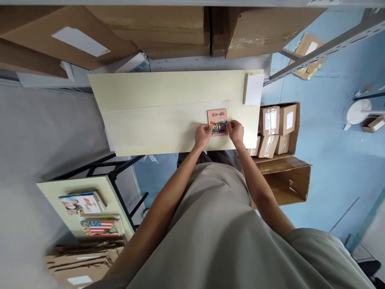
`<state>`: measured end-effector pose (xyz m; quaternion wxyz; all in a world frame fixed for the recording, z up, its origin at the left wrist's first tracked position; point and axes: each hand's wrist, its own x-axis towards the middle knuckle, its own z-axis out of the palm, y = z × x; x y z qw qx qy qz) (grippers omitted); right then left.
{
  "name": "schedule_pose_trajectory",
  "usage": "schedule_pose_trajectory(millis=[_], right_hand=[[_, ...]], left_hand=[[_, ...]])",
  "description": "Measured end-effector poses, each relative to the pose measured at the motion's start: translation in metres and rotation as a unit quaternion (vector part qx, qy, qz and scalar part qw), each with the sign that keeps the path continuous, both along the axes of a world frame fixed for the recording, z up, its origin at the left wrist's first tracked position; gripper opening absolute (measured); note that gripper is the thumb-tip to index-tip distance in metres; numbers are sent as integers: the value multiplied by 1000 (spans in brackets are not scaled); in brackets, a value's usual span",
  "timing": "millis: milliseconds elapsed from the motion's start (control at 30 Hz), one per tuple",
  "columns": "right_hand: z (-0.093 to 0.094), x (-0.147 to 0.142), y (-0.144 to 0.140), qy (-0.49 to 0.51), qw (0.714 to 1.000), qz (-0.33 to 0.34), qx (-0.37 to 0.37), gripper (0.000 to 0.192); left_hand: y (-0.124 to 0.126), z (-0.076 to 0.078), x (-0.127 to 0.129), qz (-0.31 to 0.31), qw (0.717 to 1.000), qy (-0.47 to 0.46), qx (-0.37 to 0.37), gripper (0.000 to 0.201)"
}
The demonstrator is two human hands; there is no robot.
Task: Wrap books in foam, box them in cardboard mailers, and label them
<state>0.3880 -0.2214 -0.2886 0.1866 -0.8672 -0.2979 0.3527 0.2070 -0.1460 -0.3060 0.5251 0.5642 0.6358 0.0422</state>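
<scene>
Blue floor spreads under a pale cream table (144,100), backed by shelving stacked with cardboard boxes (168,28). Near the table's front edge lies a small pink card (217,119) (colourful picture on its lower half), pinched at its near corners by the left hand (202,135) and right hand (236,131). A white packet (254,89) lies at the far right corner. An open carton of taped parcels (275,128) stands just right of the table; books (90,214) lie on a side stand at left.
</scene>
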Motion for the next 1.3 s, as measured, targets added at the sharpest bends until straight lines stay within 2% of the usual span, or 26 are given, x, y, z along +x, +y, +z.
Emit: schedule_pose_trajectory(millis=[167,300,500,667,800,1033,1200,1300], right_hand=[[-2,-1,4,-20,1000,13,-14,27],[-1,2,4,-28,999,-9,-19,25],[14,-3,0,-34,999,-17,2,26],[31,-16,3,-35,998,35,37,28],[35,-36,15,-33,994,93,50,29],[39,-59,40,-67,981,183,13,37],[34,-75,49,-77,972,220,-1,37],[27,-81,51,-74,969,235,-16,35]], left_hand=[[7,5,-1,18,1000,3,-26,20],[11,11,-5,9,1000,13,-20,25],[10,16,-9,-5,998,62,8,22],[8,17,-15,-37,997,53,45,13],[6,15,-19,-37,995,22,85,13],[6,13,-25,10,998,10,55,24],[12,14,-29,33,999,14,34,18],[13,16,-29,19,999,18,33,12]])
